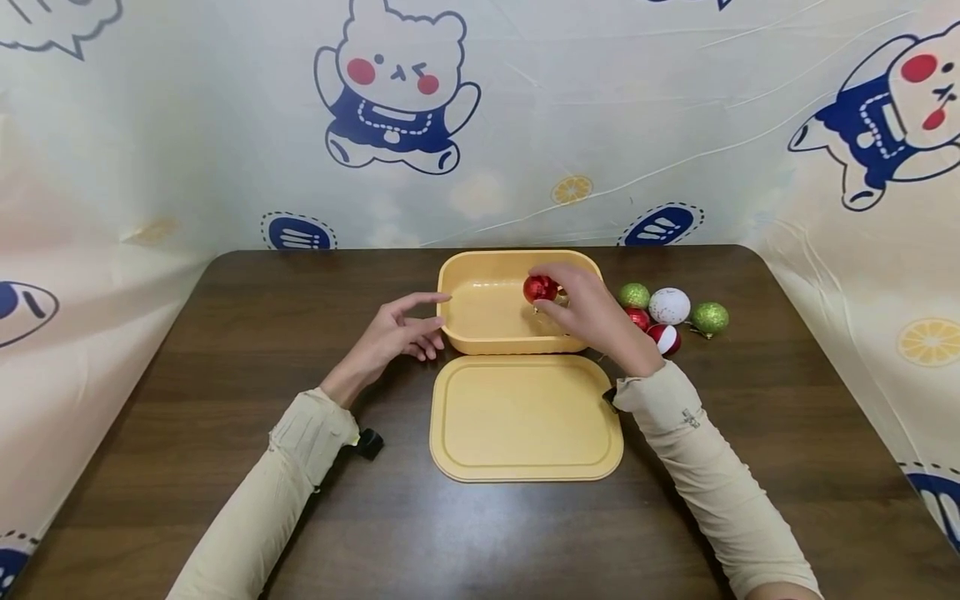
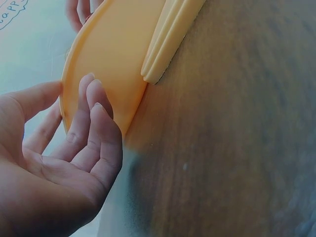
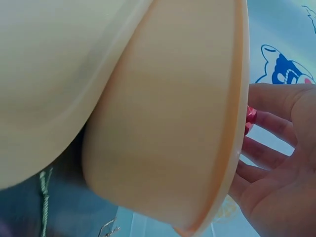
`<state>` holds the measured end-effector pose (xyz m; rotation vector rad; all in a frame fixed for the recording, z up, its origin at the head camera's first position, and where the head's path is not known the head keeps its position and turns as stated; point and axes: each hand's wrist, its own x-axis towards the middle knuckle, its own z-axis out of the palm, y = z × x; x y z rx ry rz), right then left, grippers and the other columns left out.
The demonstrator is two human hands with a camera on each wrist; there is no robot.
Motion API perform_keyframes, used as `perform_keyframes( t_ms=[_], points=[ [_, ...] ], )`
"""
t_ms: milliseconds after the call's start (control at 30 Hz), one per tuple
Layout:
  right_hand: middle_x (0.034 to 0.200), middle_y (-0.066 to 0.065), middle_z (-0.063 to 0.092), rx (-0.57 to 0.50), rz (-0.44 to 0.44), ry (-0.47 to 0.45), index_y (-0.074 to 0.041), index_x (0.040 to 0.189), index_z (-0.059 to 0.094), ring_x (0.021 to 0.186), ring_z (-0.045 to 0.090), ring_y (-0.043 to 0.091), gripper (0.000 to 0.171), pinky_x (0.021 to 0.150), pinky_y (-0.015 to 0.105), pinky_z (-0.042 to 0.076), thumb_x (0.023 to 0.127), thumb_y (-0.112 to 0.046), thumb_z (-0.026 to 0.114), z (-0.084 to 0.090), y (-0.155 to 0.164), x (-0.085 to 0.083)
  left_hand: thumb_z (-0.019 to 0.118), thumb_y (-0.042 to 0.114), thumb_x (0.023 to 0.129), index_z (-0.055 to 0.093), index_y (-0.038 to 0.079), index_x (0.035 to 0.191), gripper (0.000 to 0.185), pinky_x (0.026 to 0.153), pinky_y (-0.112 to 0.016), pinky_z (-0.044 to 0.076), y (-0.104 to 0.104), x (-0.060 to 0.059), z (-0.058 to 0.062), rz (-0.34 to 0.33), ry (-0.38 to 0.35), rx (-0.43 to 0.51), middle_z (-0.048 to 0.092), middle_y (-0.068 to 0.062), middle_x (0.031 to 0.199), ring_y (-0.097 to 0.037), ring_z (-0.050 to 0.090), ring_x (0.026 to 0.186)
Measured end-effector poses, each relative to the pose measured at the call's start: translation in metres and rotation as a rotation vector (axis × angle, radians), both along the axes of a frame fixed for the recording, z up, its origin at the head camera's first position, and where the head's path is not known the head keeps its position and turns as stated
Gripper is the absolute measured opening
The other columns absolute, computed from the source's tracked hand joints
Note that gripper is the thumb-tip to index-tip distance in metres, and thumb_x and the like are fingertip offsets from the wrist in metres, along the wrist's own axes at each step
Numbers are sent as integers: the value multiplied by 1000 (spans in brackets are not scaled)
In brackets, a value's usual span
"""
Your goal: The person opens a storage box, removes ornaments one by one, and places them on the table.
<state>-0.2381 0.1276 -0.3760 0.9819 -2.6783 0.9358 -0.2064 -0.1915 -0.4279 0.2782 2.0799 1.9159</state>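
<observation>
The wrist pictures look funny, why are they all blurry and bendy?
Left wrist view: the yellow box is so close it turns soft, and the table is blurred. Right wrist view: the box fills the frame, curved. Head view: sharp, evenly lit, edges bend.

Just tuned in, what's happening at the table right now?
A person's right hand holds a red ball over the open yellow box. The left hand rests open against the box's left side. The lid lies flat in front of the box. More balls sit on the table to the right.
</observation>
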Motion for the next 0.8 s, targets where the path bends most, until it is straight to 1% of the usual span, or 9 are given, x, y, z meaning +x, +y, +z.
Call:
perform_keyframes(
  t_ms=[100, 200, 333, 433, 600, 800],
  points=[
    [123, 15, 65, 3, -3, 10, 0, 127, 62, 112, 60, 29, 39, 97, 45, 51, 91, -10, 73, 0, 4, 3, 68, 27, 96, 53, 15, 143, 50, 59, -35, 58, -1, 0, 0, 2, -3, -5, 70, -17, 81, -23, 67, 65],
    [125, 14, 65, 9, -2, 20, -1, 127, 63, 115, 59, 28, 39, 98, 45, 50, 91, -11, 74, -1, 7, 6, 68, 27, 96, 52, 13, 144, 52, 59, -35, 58, -1, 0, 0, 3, -8, -7, 70, -18, 81, -23, 67, 65],
    [126, 14, 64, 5, 1, 28, -2, 127, 63, 113, 60, 27, 39, 94, 44, 53, 90, -10, 74, -1, 11, 10, 68, 27, 96, 50, 10, 145, 55, 59, -35, 58, -1, 0, 0, 1, -9, -8, 71, -18, 81, -23, 67, 65],
    [127, 13, 64, 0, -6, 32, -2, 127, 63, 112, 60, 26, 39, 92, 44, 54, 91, -10, 74, 0, 13, 13, 68, 27, 96, 50, 10, 145, 54, 59, -35, 58, -1, 0, -1, 0, -6, -9, 71, -18, 81, -23, 67, 65],
    [127, 12, 62, 1, -25, 16, -3, 128, 63, 108, 61, 25, 39, 89, 44, 56, 92, -12, 73, 2, 16, 18, 68, 26, 96, 50, 10, 145, 54, 59, -36, 58, -1, -1, -1, -3, -2, -5, 71, -18, 81, -24, 67, 65],
    [127, 9, 61, 25, -61, 1, -6, 129, 62, 107, 61, 22, 40, 92, 41, 55, 91, -12, 74, 5, 24, 23, 68, 26, 97, 51, 12, 144, 52, 59, -35, 58, -1, -1, 0, -5, -2, -5, 71, -17, 80, -23, 67, 64]
  ],
)
